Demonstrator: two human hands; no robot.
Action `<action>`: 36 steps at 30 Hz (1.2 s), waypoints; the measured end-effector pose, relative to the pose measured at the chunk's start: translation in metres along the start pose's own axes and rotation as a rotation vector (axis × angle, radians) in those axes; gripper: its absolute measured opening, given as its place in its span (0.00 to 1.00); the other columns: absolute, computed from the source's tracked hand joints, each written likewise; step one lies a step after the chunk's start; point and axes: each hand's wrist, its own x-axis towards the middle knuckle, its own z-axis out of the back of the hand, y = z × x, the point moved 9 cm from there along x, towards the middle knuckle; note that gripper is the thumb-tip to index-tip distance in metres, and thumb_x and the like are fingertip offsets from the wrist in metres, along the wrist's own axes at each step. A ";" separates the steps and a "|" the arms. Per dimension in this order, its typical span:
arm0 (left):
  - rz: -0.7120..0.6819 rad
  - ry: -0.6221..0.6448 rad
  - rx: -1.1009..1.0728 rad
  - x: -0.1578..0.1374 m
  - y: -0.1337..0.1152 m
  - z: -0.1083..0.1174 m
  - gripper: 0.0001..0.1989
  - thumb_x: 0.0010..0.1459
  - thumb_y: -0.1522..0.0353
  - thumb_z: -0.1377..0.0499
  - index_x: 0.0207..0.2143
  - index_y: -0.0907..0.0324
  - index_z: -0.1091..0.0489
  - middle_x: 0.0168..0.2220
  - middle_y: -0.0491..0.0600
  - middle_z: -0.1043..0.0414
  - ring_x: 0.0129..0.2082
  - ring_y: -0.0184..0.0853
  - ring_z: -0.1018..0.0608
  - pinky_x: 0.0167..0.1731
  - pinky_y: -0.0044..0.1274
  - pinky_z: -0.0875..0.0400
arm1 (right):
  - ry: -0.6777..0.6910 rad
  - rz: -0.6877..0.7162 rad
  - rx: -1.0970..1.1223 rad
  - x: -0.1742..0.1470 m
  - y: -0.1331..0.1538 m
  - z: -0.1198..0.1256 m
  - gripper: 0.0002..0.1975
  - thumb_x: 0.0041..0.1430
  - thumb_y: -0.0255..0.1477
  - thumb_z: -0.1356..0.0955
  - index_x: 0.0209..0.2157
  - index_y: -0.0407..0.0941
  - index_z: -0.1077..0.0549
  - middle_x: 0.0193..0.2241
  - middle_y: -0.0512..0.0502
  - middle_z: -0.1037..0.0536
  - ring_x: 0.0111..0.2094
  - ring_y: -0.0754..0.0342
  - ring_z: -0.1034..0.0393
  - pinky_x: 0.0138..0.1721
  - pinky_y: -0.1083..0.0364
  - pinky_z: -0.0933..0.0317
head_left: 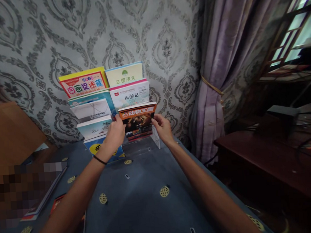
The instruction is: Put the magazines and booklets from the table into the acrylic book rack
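Note:
Between my two hands stands an orange and black book [138,123] with a lion's face on its cover. My left hand [115,132] grips its left edge, and my right hand [162,127] pinches the right edge. It is upright in the right column of a tiered rack, whose white side end [156,137] shows below my right hand. Behind it rise a white book [130,96] and a pale yellow-green book [124,74]. The left column holds several more, among them a red and yellow book [84,82] and a blue book [93,145], partly hidden by my left hand.
A dark blue cloth with yellow pineapples [140,209] covers the table. Books lie at left, one [81,231] partly under my left forearm, beside a brown cardboard box [10,140]. Patterned wallpaper stands behind; a purple curtain [215,62] and a reddish-brown desk [262,158] are at right.

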 end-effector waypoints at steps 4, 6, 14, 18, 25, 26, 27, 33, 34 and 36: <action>0.143 0.069 0.065 0.003 0.003 -0.007 0.18 0.61 0.77 0.46 0.54 0.75 0.41 0.34 0.66 0.23 0.37 0.51 0.17 0.37 0.34 0.24 | -0.030 0.011 -0.110 -0.003 -0.005 0.003 0.17 0.60 0.40 0.33 0.44 0.44 0.23 0.44 0.39 0.19 0.45 0.45 0.24 0.46 0.45 0.28; 0.169 0.089 0.026 0.005 0.004 -0.011 0.17 0.59 0.79 0.46 0.52 0.75 0.39 0.34 0.65 0.23 0.36 0.49 0.17 0.38 0.34 0.24 | -0.039 0.025 -0.164 -0.003 -0.006 0.005 0.17 0.60 0.38 0.33 0.45 0.44 0.24 0.46 0.38 0.20 0.46 0.45 0.24 0.48 0.45 0.29; 0.214 0.143 0.054 0.007 0.003 -0.020 0.20 0.58 0.81 0.48 0.53 0.76 0.40 0.37 0.69 0.22 0.40 0.49 0.17 0.39 0.32 0.24 | -0.027 0.037 -0.234 -0.004 -0.008 0.006 0.20 0.59 0.33 0.35 0.52 0.43 0.26 0.49 0.36 0.20 0.49 0.44 0.25 0.50 0.43 0.30; 0.248 0.149 0.108 0.004 -0.001 -0.023 0.20 0.58 0.82 0.48 0.54 0.75 0.41 0.41 0.71 0.22 0.44 0.51 0.17 0.41 0.32 0.24 | 0.005 0.024 -0.236 -0.004 -0.012 0.003 0.24 0.59 0.32 0.35 0.56 0.42 0.28 0.51 0.36 0.20 0.51 0.44 0.25 0.52 0.43 0.30; 0.326 0.226 0.080 0.000 0.005 -0.034 0.17 0.62 0.80 0.49 0.53 0.73 0.40 0.45 0.70 0.23 0.45 0.48 0.17 0.41 0.29 0.24 | 0.045 0.000 -0.283 -0.003 -0.018 0.000 0.23 0.57 0.31 0.36 0.54 0.42 0.25 0.50 0.38 0.19 0.49 0.42 0.23 0.51 0.42 0.30; 0.330 0.224 0.069 0.000 0.005 -0.034 0.16 0.63 0.80 0.49 0.53 0.72 0.40 0.45 0.69 0.23 0.44 0.48 0.17 0.41 0.29 0.24 | 0.045 0.000 -0.289 -0.003 -0.017 0.000 0.23 0.57 0.30 0.36 0.54 0.42 0.25 0.49 0.37 0.19 0.48 0.42 0.23 0.51 0.42 0.30; 0.336 0.222 0.060 0.000 0.005 -0.034 0.16 0.63 0.80 0.49 0.53 0.72 0.39 0.46 0.69 0.23 0.44 0.47 0.17 0.41 0.29 0.24 | 0.047 0.000 -0.295 -0.003 -0.016 -0.001 0.23 0.57 0.30 0.36 0.54 0.42 0.25 0.49 0.37 0.19 0.48 0.42 0.23 0.51 0.42 0.30; 0.395 0.252 0.042 0.000 0.005 -0.035 0.17 0.63 0.78 0.48 0.54 0.73 0.41 0.46 0.70 0.23 0.45 0.48 0.17 0.40 0.28 0.23 | 0.035 -0.027 -0.281 -0.004 -0.015 -0.002 0.24 0.56 0.28 0.37 0.54 0.42 0.24 0.47 0.39 0.18 0.46 0.42 0.22 0.52 0.42 0.30; 0.401 0.250 0.039 0.000 0.005 -0.035 0.17 0.63 0.78 0.48 0.55 0.73 0.41 0.46 0.70 0.23 0.45 0.48 0.17 0.40 0.29 0.23 | 0.031 -0.031 -0.279 -0.004 -0.015 -0.002 0.24 0.56 0.28 0.37 0.54 0.42 0.24 0.47 0.39 0.18 0.46 0.42 0.22 0.52 0.42 0.30; 0.405 0.246 0.029 0.001 0.005 -0.035 0.18 0.63 0.78 0.48 0.55 0.73 0.41 0.47 0.71 0.23 0.45 0.48 0.17 0.41 0.29 0.23 | 0.020 -0.040 -0.287 -0.005 -0.016 -0.002 0.24 0.56 0.27 0.37 0.53 0.40 0.24 0.46 0.38 0.17 0.46 0.42 0.22 0.53 0.41 0.31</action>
